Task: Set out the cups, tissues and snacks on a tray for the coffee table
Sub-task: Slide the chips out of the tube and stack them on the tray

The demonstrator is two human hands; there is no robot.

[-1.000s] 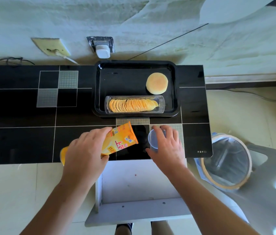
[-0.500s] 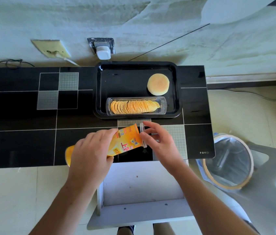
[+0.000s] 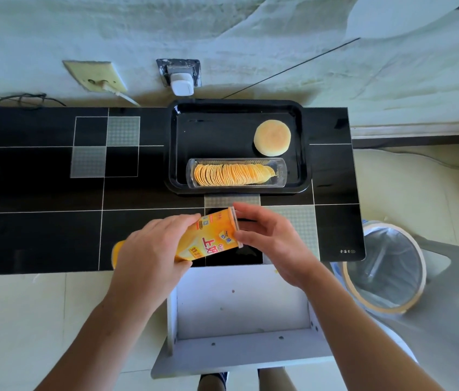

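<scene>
1. The orange snack canister (image 3: 208, 238) is being held tilted on its side just above the near part of the black table (image 3: 39, 193), its capped end pointing up and to the right.
2. The canister's lower half is being wrapped by the left hand (image 3: 149, 255), with the fingers curled over the top of it.
3. A clear plastic lid (image 3: 236, 227) is being pinched against the canister's mouth by the right hand (image 3: 273, 244), thumb below and fingers curled above the rim; whether the lid is fully seated cannot be told.
4. Just beyond the hands, a black tray (image 3: 238, 108) is being shown resting on the table's far edge, close to the wall.
5. A clear trough of stacked crisps (image 3: 235, 174) is lying lengthwise along the tray's near side.
6. A round pale bun (image 3: 272, 138) is sitting in the tray's far right corner, just behind the trough and apart from it.
7. Below the hands, a white stool or shelf unit (image 3: 239, 320) is being seen from above.
8. To the right, on the floor, a bin lined with a clear bag (image 3: 383, 266) is standing beside the table's end.
9. On the wall behind the tray, a white plug adapter (image 3: 181, 84) is sitting in a socket, and a beige wall plate (image 3: 95, 79) is lying to its left.
</scene>
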